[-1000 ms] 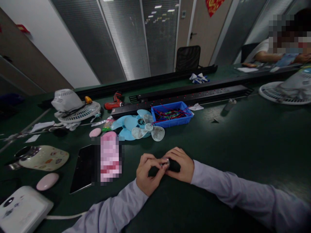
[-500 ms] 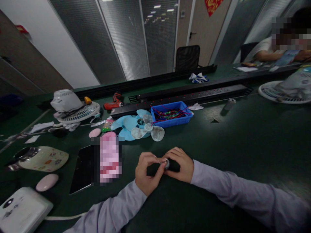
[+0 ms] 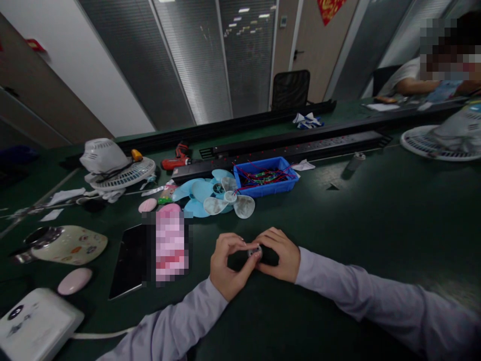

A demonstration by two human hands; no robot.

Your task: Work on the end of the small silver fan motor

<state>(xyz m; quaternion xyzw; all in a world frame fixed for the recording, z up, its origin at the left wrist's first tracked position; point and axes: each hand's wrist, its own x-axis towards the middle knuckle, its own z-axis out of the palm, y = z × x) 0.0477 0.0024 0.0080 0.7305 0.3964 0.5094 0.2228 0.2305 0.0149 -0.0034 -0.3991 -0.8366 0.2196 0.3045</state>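
Both hands meet low in the middle of the head view, around a small round grey metal motor (image 3: 254, 252). My left hand (image 3: 230, 268) pinches it from the left, its thumb at the lower edge and its index finger along the top. From the right, my right hand (image 3: 281, 255) grips the same motor between thumb and fingers. The round end face, with small dark spots, shows between the fingertips; the rest is covered. Both hands sit just over the dark green table (image 3: 330, 235).
Beyond the hands lie light blue and whitish fan blades (image 3: 201, 193) and a blue bin (image 3: 265, 188) of wires and green boards. Leftward are a tablet (image 3: 126, 260), a pink case (image 3: 170, 245) and a white box (image 3: 39, 323). A metal cylinder (image 3: 355, 161) stands to the right. Another person (image 3: 413, 80) sits far right.
The motor has turned slightly, so more of its end face shows. My left index finger has straightened over its top. My right hand has hardly moved.
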